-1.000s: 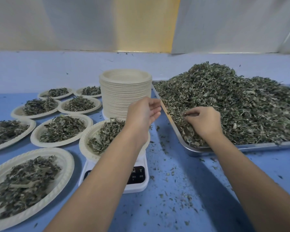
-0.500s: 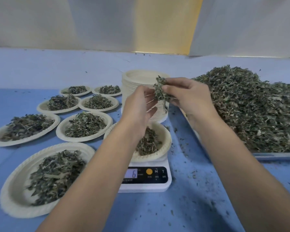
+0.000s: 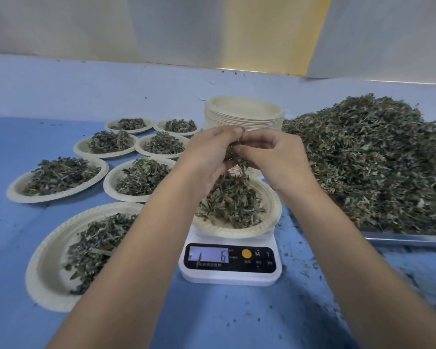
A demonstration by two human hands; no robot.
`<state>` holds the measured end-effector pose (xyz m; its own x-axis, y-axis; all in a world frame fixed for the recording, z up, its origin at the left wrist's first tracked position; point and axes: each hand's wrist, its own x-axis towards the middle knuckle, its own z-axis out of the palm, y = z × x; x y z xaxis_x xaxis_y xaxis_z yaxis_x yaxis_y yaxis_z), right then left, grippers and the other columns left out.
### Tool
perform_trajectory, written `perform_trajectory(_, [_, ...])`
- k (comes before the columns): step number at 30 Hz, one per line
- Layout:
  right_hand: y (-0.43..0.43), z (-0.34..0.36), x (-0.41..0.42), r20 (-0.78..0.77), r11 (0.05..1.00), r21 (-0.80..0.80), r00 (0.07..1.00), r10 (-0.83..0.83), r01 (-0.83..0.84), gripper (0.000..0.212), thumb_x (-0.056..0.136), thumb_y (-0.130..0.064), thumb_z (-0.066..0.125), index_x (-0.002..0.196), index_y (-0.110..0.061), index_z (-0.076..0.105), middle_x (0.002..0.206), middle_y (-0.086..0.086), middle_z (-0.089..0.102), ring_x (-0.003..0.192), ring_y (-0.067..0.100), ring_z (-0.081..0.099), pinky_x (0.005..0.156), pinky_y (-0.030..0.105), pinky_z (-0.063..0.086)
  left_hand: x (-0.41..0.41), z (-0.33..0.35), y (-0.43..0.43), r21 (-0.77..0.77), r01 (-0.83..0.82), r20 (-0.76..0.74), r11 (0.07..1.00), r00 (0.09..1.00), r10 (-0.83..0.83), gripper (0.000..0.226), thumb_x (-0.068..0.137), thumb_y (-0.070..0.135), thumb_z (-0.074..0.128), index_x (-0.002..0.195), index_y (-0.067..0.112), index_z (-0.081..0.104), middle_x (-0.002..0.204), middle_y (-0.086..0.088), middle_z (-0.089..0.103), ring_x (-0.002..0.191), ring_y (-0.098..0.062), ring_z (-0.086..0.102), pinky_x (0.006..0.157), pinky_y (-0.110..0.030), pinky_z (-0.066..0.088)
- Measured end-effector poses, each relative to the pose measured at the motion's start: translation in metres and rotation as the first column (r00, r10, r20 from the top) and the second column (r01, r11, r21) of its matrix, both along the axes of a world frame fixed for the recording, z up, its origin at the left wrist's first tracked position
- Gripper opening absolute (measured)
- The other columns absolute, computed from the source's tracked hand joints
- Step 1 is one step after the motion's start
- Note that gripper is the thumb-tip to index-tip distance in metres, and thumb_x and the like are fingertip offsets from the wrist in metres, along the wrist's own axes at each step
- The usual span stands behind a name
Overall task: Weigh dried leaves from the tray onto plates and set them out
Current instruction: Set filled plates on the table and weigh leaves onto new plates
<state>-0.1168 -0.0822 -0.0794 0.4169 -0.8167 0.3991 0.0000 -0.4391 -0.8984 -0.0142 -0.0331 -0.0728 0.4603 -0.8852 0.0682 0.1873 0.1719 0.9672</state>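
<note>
Mid-frame, both hands meet above the round, ridged paper plate [image 3: 272,210] on the white scale [image 3: 227,275]. The left hand [image 3: 211,152] and right hand [image 3: 277,157] each pinch one crumbly clump of dried leaves [image 3: 238,159] — half a second ago the right hand carried it higher. The display [image 3: 208,254] reads 6, unchanged. The heaped steel tray [image 3: 408,240] lies at right.

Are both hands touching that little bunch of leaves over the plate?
Touching. The head view shows the left hand and right hand both pinching the bunch of leaves between their fingertips, above the plate on the scale.
</note>
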Motion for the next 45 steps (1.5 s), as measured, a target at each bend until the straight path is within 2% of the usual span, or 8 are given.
perform_trajectory(6, [-0.004, 0.002, -0.007, -0.024, 0.999, -0.034, 1.000, -0.015, 0.014, 0.020, 0.077, -0.005, 0.075, 0.076, -0.024, 0.070, 0.068, -0.009, 0.069, 0.070, 0.003, 0.065, 0.074, 0.020, 0.054, 0.013, 0.000, 0.005, 0.008, -0.020, 0.028, 1.000, 0.999, 0.020, 0.022, 0.090, -0.006, 0.054, 0.087, 0.011, 0.068, 0.092, -0.009, 0.068, 0.080, -0.013, 0.066, 0.067, -0.020, 0.056])
perform_trajectory(12, [-0.006, -0.002, -0.013, -0.165, 0.988, -0.134, 0.981, -0.105, 0.083, 0.015, 0.081, -0.010, 0.073, 0.083, -0.025, 0.071, 0.080, -0.006, 0.071, 0.082, 0.011, 0.067, 0.082, 0.027, 0.055, 0.019, 0.003, 0.010, 0.054, -0.048, 0.114, 0.997, 0.993, 0.042, 0.027, 0.087, -0.011, 0.054, 0.085, 0.011, 0.069, 0.096, -0.008, 0.070, 0.091, -0.014, 0.067, 0.065, -0.020, 0.056])
perform_trajectory(23, [-0.008, -0.007, -0.011, -0.250, 0.984, -0.144, 0.959, -0.135, 0.101, 0.017, 0.081, -0.013, 0.072, 0.075, -0.029, 0.068, 0.074, -0.008, 0.069, 0.074, 0.006, 0.065, 0.066, 0.016, 0.051, 0.009, 0.006, 0.012, 0.132, -0.113, 0.461, 0.985, 0.887, 0.040, 0.024, 0.088, -0.002, 0.057, 0.083, 0.018, 0.068, 0.083, 0.002, 0.070, 0.080, -0.019, 0.057, 0.088, -0.043, 0.051])
perform_trajectory(26, [-0.007, -0.007, -0.012, -0.207, 0.992, -0.091, 0.973, -0.103, 0.086, 0.017, 0.082, -0.012, 0.071, 0.074, -0.027, 0.068, 0.072, -0.007, 0.068, 0.062, -0.003, 0.061, 0.050, 0.008, 0.045, 0.009, 0.006, 0.012, 0.122, -0.092, 0.438, 0.988, 0.899, 0.030, 0.022, 0.088, -0.002, 0.057, 0.082, 0.016, 0.068, 0.080, -0.001, 0.068, 0.068, -0.012, 0.062, 0.073, -0.027, 0.056])
perform_trajectory(31, [-0.010, -0.007, -0.012, -0.207, 0.990, -0.106, 0.972, -0.108, 0.088, 0.013, 0.082, -0.016, 0.071, 0.076, -0.027, 0.070, 0.080, -0.004, 0.071, 0.081, 0.011, 0.067, 0.072, 0.021, 0.052, 0.008, 0.008, 0.014, 0.089, -0.125, 0.457, 0.988, 0.887, 0.071, 0.018, 0.089, 0.001, 0.057, 0.090, 0.012, 0.070, 0.079, 0.000, 0.069, 0.066, -0.006, 0.059, 0.046, -0.004, 0.040])
perform_trajectory(35, [-0.010, -0.007, -0.011, -0.197, 0.991, -0.100, 0.975, -0.102, 0.084, 0.013, 0.082, -0.017, 0.071, 0.076, -0.028, 0.070, 0.075, -0.007, 0.070, 0.078, 0.009, 0.065, 0.077, 0.024, 0.052, 0.009, 0.008, 0.014, 0.070, -0.137, 0.442, 0.988, 0.892, 0.093, 0.019, 0.090, 0.001, 0.056, 0.088, 0.013, 0.069, 0.087, -0.004, 0.071, 0.069, -0.006, 0.061, 0.050, -0.006, 0.043])
perform_trajectory(40, [-0.008, -0.005, -0.011, -0.117, 0.994, -0.069, 0.989, -0.089, 0.081, 0.015, 0.084, -0.014, 0.069, 0.077, -0.027, 0.069, 0.078, -0.004, 0.070, 0.083, 0.012, 0.066, 0.083, 0.027, 0.052, 0.009, 0.006, 0.012, 0.073, -0.112, 0.331, 0.991, 0.940, 0.082, 0.023, 0.091, 0.003, 0.056, 0.080, 0.018, 0.069, 0.087, -0.004, 0.071, 0.078, -0.011, 0.067, 0.082, -0.027, 0.053])
perform_trajectory(45, [-0.004, -0.001, -0.011, 0.013, 0.997, -0.054, 0.998, -0.059, 0.060, 0.014, 0.085, -0.012, 0.069, 0.079, -0.024, 0.069, 0.081, -0.005, 0.070, 0.080, 0.005, 0.064, 0.076, 0.015, 0.051, 0.010, 0.002, 0.007, 0.056, -0.077, 0.076, 0.995, 0.994, 0.073, 0.021, 0.092, -0.002, 0.051, 0.086, 0.011, 0.067, 0.081, -0.003, 0.070, 0.071, -0.011, 0.068, 0.071, -0.025, 0.056])
